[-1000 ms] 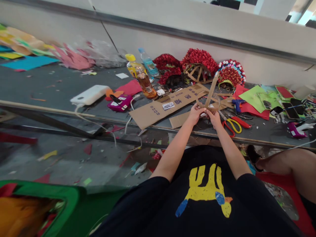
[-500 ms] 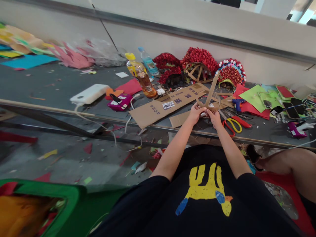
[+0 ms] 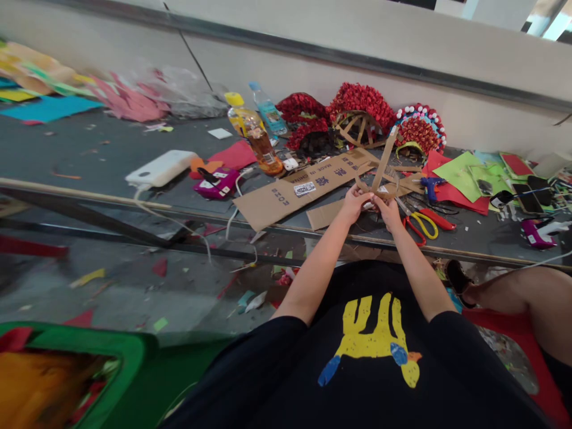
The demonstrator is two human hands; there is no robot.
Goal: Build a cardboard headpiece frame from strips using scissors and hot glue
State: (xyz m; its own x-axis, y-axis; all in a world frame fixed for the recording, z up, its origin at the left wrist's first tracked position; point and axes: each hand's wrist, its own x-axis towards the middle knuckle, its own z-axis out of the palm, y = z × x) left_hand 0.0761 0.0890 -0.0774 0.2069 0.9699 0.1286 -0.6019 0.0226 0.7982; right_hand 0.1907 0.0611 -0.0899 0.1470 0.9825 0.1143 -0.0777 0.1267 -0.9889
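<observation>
Both my hands meet over the near edge of a grey worktable. My left hand and my right hand are closed on a small frame of cardboard strips, one strip sticking up and away from me. A long flat cardboard sheet with printing lies just left of my hands. Scissors with red and yellow handles lie right beside my right hand.
Behind the frame stand red paper-flower pieces and a cardboard wheel. Two bottles, a white power bank, a magenta glue gun, coloured paper and phones litter the table. Another person's leg is at right. A green bin sits lower left.
My hands stay on the cardboard frame with only slight shifts; the view has drifted a little.
</observation>
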